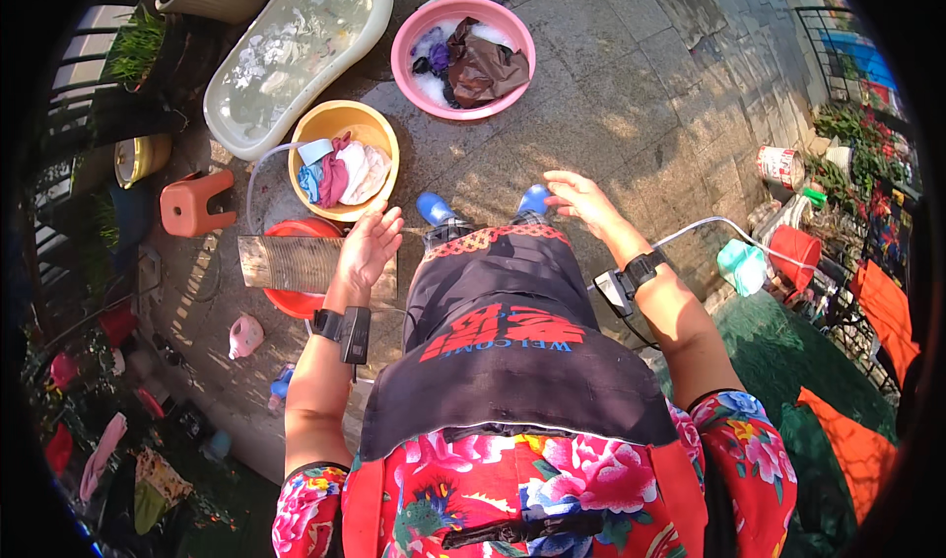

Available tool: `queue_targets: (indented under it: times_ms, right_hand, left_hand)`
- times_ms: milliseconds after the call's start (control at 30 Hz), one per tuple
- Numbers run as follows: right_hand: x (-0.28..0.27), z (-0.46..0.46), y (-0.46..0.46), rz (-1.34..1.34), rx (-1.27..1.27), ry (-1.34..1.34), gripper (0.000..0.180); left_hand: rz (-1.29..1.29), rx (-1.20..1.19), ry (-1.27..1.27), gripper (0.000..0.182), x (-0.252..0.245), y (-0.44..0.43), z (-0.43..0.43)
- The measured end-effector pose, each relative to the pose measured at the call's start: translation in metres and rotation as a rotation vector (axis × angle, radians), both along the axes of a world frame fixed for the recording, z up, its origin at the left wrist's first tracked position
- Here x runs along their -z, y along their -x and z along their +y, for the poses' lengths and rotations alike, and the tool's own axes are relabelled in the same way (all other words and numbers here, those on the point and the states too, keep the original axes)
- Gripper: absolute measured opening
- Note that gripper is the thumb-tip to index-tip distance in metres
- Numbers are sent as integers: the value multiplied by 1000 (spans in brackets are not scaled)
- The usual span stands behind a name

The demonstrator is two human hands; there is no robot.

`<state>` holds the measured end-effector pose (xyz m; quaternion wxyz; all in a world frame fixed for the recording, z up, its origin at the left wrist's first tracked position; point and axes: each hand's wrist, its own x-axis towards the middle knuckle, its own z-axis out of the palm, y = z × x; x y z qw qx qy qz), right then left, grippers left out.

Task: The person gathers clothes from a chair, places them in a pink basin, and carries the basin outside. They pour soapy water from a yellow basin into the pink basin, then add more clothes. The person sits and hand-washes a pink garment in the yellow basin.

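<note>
My left hand (372, 244) is raised palm up with nothing in it, above a wooden washboard (288, 261). That board lies across a red basin (295, 303). My right hand (580, 196) hangs empty over the paving, its fingers spread, near my blue shoe (533, 199). A yellow basin (299, 133) just beyond my left hand holds pink, white and blue cloths (355, 170); a hose with a pale blue end piece (315, 151) reaches into it. Farther off, a pink basin (526, 33) contains suds, brown fabric (484, 74) and purple cloth (438, 57).
A white tub (214, 111) of cloudy water stands at the upper left. An orange stool (194, 203) and a pink bottle (245, 336) are at left. On the right a hose (709, 220) runs past a mint-green container (741, 266) and a red bucket (797, 255).
</note>
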<state>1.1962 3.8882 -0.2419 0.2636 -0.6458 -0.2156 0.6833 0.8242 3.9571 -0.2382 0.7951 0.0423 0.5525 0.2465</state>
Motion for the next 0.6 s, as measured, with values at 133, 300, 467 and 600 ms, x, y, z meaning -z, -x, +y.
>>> queue_targets:
  times_ms: [133,300,467,600]
  right_hand:
    - [-30,-70,-74,-16,194,-176,39]
    - [-70,-204,-186,41,560,-198,35]
    - [-111,-328,-286,-110,868,-323,36]
    - [-136,-377,-330,-188,1037,-421,31]
  left_hand:
    - [0,212,-143,34,-34,-103,0]
    - [-35,396,-199,28,-63,-275,-43]
    - [-189,736,-127,25,-85,-463,-125]
    - [-348,1015,-244,23,-116,-571,-172]
